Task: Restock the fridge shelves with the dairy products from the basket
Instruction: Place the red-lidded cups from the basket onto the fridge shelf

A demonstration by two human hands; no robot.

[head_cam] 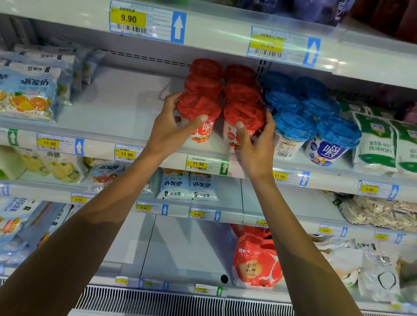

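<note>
Two rows of red-lidded yogurt cups stand on the middle fridge shelf (118, 110). My left hand (173, 124) wraps around the front left red-lidded cup (199, 109), thumb on its label. My right hand (254, 140) grips the front right red-lidded cup (243, 114) from the right side. Both cups rest on the shelf near its front edge. The basket is out of view.
Blue-lidded cups (295, 126) stand just right of the red ones, then green-and-white pouches (376, 147). Orange-print yogurt bags (13, 92) lie at the left, with bare shelf between them and the red cups. Lower shelves hold pouches and a red bag (255, 263).
</note>
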